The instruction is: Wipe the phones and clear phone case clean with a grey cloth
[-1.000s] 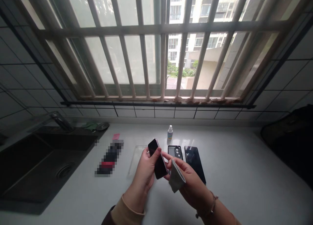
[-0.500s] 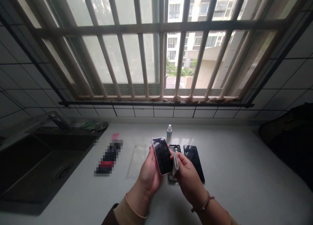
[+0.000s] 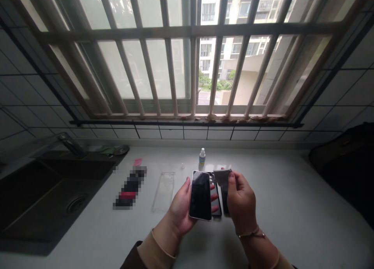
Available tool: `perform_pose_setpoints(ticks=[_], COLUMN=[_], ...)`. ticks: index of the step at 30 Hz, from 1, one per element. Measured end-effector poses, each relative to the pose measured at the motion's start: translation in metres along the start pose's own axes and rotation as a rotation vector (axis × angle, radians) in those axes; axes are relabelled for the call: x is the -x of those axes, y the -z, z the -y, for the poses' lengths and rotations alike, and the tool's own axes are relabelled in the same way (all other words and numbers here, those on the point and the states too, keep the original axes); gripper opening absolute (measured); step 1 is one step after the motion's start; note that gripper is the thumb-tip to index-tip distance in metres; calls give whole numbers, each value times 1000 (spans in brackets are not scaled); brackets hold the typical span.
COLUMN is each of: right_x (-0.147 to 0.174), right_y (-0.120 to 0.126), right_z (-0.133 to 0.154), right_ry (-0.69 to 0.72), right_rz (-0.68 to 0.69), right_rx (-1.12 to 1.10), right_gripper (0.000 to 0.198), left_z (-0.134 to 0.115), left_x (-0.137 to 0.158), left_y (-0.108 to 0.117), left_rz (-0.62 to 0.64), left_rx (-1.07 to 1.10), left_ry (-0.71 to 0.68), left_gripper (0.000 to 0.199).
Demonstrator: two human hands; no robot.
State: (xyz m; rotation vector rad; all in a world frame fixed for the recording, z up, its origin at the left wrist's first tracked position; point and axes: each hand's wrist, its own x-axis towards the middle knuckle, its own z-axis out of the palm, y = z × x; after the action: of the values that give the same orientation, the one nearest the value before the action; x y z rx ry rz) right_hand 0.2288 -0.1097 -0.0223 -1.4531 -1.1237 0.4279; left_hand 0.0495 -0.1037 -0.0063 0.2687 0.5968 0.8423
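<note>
A smartphone [image 3: 200, 196] with a dark screen and a pale rim lies in my left hand [image 3: 182, 210], thumb along one side and fingertips showing past the other. Pinched in my right hand [image 3: 240, 193], up and to the right of the phone, is a folded grey cloth [image 3: 222, 177], apart from the screen. A black-edged phone case [image 3: 216, 206] shows partly behind the phone and my left fingers. Beside it a second dark device [image 3: 224, 199] is mostly hidden by my right hand. On the left a clear phone case [image 3: 163, 193] rests flat on the counter.
A small white-capped bottle [image 3: 202, 157] stands behind the phone. Farther left are a pink slip [image 3: 138, 162], a pixelated dark object [image 3: 130, 189] and a sink [image 3: 43, 243] with a faucet [image 3: 70, 144]. A black bag-like object [image 3: 347, 164] sits at the right edge, and a barred window rises behind.
My right hand has moved up and right with the cloth, away from the phone. The phone has shifted slightly right and down and turned more upright in my left hand.
</note>
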Motion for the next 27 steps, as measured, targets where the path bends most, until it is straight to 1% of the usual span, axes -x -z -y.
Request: perform_pose_setpoints(ticks=[2, 5, 7, 9, 12, 16, 21, 24, 27], right_x=[1, 3, 3, 3, 2, 4, 11, 16, 19], right_y=[2, 2, -1, -6, -11, -13, -13, -12, -9], right_z=[2, 2, 0, -3, -6, -7, 0, 6, 11], right_ry=[104, 250, 373, 518, 663, 749, 857, 894, 901], right_rz=[-4, 104, 185, 248, 289, 347, 462, 503, 523], right_rx=[79, 135, 158, 177, 207, 231, 174, 129, 85], right_gripper=[43, 38, 34, 32, 31, 30, 28, 28, 28], left_z=[6, 12, 12, 11, 7, 4, -3, -9, -15], left_x=[-1, -4, -5, -6, -7, -11, -12, -11, -10], left_y=[2, 4, 5, 5, 5, 5, 3, 5, 8], left_rz=[65, 136, 134, 104, 65, 6, -85, -147, -164], left_rx=[-50, -61, -30, 18, 81, 130, 169, 165, 148], left_ry=[72, 120, 102, 53, -13, -33, -95, -152, -170], left_gripper=[73, 74, 68, 60, 54, 55, 61, 63, 62])
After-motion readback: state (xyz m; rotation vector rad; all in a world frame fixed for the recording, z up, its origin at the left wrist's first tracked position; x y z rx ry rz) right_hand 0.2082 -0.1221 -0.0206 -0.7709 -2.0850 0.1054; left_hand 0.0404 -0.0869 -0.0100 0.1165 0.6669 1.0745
